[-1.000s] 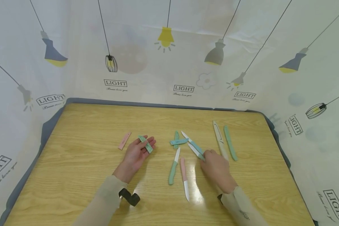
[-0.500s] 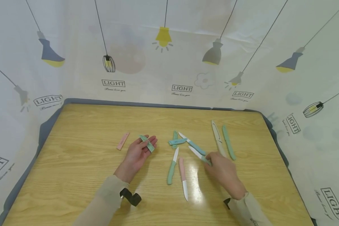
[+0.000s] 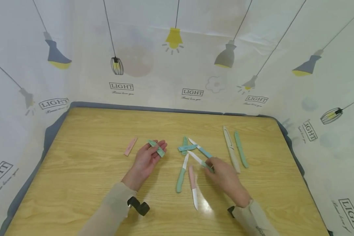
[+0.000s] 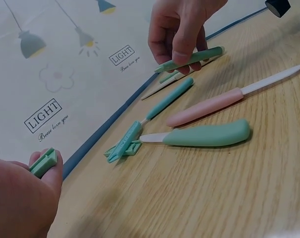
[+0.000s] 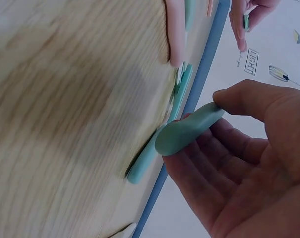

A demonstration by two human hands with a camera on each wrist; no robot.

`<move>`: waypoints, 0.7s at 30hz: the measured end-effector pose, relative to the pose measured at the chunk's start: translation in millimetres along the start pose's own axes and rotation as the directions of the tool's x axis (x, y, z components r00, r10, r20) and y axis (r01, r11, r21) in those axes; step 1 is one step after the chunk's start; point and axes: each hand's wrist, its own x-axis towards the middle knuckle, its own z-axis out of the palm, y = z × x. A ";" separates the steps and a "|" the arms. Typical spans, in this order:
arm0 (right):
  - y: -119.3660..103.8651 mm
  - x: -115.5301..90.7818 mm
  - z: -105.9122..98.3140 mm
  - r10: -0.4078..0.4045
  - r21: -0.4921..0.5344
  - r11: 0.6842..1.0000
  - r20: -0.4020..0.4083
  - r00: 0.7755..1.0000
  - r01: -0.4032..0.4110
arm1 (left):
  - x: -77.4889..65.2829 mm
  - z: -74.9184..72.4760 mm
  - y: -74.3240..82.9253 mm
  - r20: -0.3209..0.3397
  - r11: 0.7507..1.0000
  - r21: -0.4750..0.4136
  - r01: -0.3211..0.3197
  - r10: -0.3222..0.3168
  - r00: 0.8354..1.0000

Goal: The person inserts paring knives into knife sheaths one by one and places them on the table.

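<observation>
My left hand (image 3: 144, 162), palm up, holds a small green blade sheath (image 3: 157, 148) under its thumb; the sheath's end also shows in the left wrist view. My right hand (image 3: 224, 172) pinches the green handle (image 5: 189, 130) of a paring knife between thumb and fingers, its white blade (image 3: 194, 156) pointing left. Below the blade lie another green-handled knife (image 3: 181, 180) and a pink-handled knife (image 3: 191, 175). A blue sheath (image 3: 187, 148) crosses over a green sheath (image 3: 185, 140), and a blue-handled knife (image 3: 205, 151) lies beside them.
A pink sheath (image 3: 130, 146) lies left of my left hand. Toward the right are a long cream knife-shaped piece (image 3: 232, 155) with a slot and a long green piece (image 3: 241, 152). The wooden table (image 3: 85, 157) meets a lamp-printed cloth (image 3: 159, 68) at its far edge.
My right hand has drawn the green-handled knife away from the blue-handled one, first rightward, then left toward the crossed sheaths. My left hand keeps holding the green sheath, shifted slightly rightward.
</observation>
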 end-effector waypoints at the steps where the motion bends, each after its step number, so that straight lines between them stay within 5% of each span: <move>1: -2.3 0.9 0.1 -0.006 0.001 1.000 -0.004 1.000 0.006 | 0.1 0.9 -0.6 0.000 1.000 0.005 -0.003 0.003 1.000; 21: -34.2 7.6 10.7 -0.113 0.000 0.994 -0.057 0.992 0.113 | -1.8 12.3 -8.8 -0.013 0.999 0.004 -0.045 0.045 0.999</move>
